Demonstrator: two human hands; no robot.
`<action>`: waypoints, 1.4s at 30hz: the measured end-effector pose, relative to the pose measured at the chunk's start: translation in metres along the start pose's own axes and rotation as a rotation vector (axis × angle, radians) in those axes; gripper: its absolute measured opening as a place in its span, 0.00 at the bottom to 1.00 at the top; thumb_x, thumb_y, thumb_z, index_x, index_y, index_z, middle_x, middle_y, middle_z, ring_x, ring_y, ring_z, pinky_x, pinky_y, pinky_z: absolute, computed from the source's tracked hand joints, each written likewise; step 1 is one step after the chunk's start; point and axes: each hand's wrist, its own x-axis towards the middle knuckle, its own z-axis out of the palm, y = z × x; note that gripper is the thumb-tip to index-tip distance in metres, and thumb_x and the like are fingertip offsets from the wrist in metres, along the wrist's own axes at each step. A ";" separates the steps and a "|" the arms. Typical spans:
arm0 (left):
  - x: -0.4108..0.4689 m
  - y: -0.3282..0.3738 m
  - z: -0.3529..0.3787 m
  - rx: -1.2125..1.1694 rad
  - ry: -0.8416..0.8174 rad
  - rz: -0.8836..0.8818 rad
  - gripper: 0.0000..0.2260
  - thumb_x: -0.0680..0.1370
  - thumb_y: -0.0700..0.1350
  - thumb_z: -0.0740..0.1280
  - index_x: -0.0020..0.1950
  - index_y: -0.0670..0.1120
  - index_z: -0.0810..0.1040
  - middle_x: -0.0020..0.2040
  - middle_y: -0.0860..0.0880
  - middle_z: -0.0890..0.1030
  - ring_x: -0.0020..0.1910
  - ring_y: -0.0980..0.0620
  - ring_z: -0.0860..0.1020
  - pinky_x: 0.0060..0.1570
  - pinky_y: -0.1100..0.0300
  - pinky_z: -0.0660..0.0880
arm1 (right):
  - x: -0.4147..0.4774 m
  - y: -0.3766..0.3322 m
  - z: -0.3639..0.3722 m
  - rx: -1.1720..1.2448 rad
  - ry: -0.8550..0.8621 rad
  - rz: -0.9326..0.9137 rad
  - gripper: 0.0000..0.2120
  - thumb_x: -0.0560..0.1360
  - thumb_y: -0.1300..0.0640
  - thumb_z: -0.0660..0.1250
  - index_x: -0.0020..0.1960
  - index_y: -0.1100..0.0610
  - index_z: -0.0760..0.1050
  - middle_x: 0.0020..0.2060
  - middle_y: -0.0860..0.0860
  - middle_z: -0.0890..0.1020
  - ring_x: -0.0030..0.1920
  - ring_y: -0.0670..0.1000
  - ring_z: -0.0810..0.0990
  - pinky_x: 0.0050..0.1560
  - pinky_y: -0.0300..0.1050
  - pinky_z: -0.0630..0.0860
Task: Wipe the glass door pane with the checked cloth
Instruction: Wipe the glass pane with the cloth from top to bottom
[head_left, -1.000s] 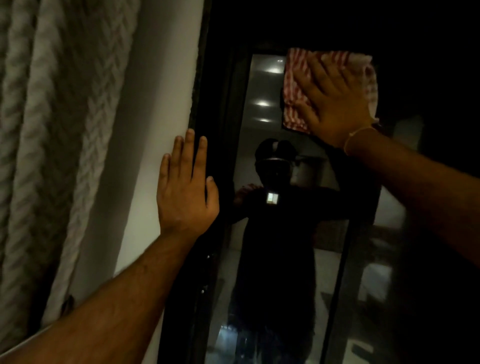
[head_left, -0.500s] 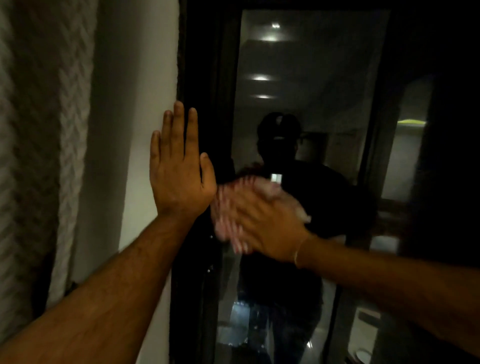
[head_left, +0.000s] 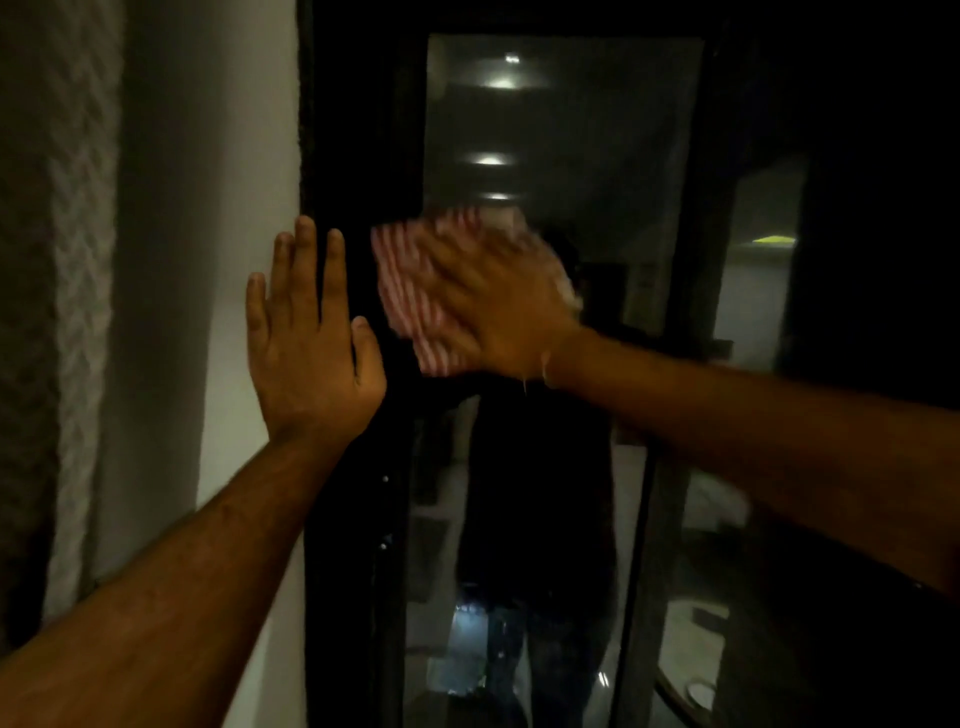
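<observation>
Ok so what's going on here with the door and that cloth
A person is wiping a glass door pane in a dim room. The right hand lies flat on a red-and-white checked cloth, pressing it to the glass at about mid height, near the pane's left edge; the blur suggests it is mid-stroke. The left hand is spread open and empty, braced flat where the dark door frame meets the white wall. The pane mirrors ceiling lights.
</observation>
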 end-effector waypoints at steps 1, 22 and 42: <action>0.000 0.000 0.000 0.003 0.000 -0.001 0.36 0.85 0.50 0.58 0.92 0.47 0.49 0.92 0.42 0.50 0.91 0.42 0.50 0.86 0.52 0.35 | 0.020 0.025 -0.012 -0.031 -0.004 0.046 0.36 0.87 0.34 0.47 0.89 0.51 0.54 0.88 0.56 0.56 0.88 0.61 0.55 0.86 0.64 0.53; 0.003 0.003 0.000 0.092 -0.007 -0.019 0.35 0.86 0.52 0.56 0.92 0.47 0.47 0.92 0.40 0.50 0.91 0.40 0.50 0.87 0.41 0.44 | -0.255 -0.118 0.082 0.140 -0.283 0.008 0.43 0.84 0.32 0.61 0.89 0.50 0.48 0.88 0.57 0.50 0.88 0.62 0.51 0.87 0.65 0.52; 0.000 0.003 -0.001 0.112 0.043 -0.023 0.33 0.87 0.51 0.57 0.91 0.45 0.53 0.91 0.38 0.55 0.90 0.38 0.54 0.87 0.40 0.47 | 0.003 -0.003 0.004 0.033 0.048 0.444 0.46 0.82 0.22 0.45 0.88 0.53 0.58 0.86 0.60 0.60 0.87 0.64 0.58 0.86 0.63 0.51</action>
